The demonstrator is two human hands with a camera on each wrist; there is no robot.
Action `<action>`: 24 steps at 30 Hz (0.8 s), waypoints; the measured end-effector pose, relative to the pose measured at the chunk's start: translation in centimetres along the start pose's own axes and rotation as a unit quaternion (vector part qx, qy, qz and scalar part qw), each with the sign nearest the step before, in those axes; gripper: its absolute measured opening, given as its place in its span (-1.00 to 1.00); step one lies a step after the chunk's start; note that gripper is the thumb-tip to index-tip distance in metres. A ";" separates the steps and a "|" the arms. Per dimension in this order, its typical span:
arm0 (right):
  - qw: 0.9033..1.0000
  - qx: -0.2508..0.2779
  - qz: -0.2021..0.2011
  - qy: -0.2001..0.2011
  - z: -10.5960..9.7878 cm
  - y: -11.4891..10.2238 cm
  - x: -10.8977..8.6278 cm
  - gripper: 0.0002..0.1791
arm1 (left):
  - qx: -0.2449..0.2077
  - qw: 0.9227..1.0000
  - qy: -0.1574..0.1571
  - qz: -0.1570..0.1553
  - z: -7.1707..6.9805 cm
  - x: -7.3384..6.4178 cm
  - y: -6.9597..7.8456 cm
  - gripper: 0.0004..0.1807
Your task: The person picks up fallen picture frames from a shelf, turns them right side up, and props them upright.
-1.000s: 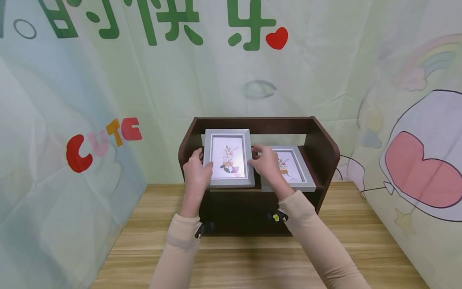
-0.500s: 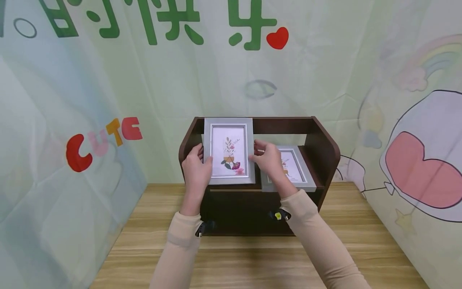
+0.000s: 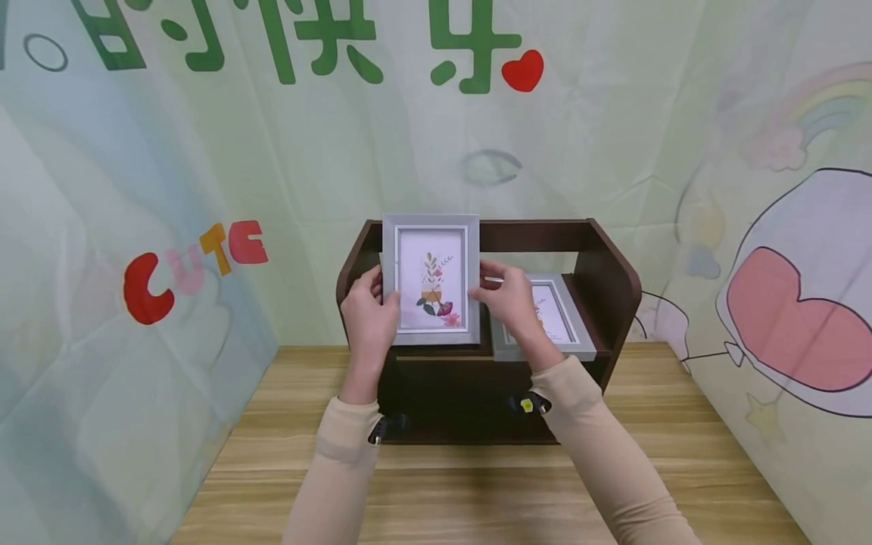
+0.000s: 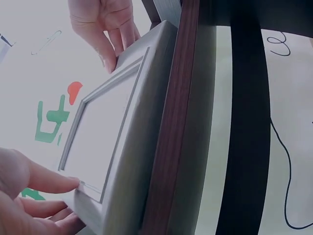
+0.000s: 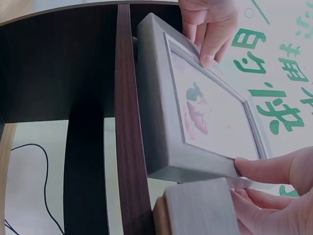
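A silver-grey picture frame [image 3: 431, 280] with a flower print stands tilted back at the left of the dark brown shelf [image 3: 531, 235]. My left hand [image 3: 370, 314] grips its left edge, thumb on the front and fingers behind. On the opposite edge my right hand [image 3: 507, 299] pinches it the same way. A second grey picture frame [image 3: 577, 333] lies leaning back on the right part of the shelf, partly hidden behind my right hand and wrist. In the right wrist view the lower edge of the held picture frame [image 5: 156, 112] is close to the shelf's front board.
The shelf stands on a wood-grain table [image 3: 477, 492] against a printed cloth backdrop [image 3: 327, 166]. Its side panel [image 3: 616, 291] rises right of the second frame. A black cable [image 3: 664, 299] runs behind on the right.
The held picture frame has tilted more upright, its top edge rising above the shelf's back rail. Both hands have risen slightly with it; the second frame stays put.
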State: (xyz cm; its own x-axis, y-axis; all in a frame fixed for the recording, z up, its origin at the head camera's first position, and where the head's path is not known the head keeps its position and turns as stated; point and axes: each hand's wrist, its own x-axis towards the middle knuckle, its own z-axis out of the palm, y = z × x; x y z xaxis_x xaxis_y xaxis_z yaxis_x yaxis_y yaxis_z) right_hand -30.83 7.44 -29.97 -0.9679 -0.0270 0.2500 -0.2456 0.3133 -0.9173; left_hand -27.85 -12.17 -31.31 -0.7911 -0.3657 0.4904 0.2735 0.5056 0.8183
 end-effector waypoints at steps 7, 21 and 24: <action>1.000 0.002 -0.007 0.006 -0.2 -0.1 -0.1 -0.43 | -0.010 1.000 0.009 0.013 0.0 -0.2 0.0 -0.49; 0.999 0.034 -0.023 0.004 -0.3 -0.4 -0.2 -0.44 | -0.021 0.999 0.028 0.032 0.3 -0.1 -0.1 -0.56; 0.999 0.040 -0.026 0.003 -0.3 -0.5 -0.2 -0.44 | -0.024 0.999 0.029 0.035 0.4 -0.2 0.0 -0.58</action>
State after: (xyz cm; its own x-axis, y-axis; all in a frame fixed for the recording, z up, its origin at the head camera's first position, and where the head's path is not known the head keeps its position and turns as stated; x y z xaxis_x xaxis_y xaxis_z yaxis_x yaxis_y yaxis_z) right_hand -30.50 7.62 -29.46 -0.9531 -0.0349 0.3005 -0.3001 0.2348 -0.9245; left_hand -27.92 -11.85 -31.52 -0.7359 -0.3760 0.5631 0.3547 0.4944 0.7936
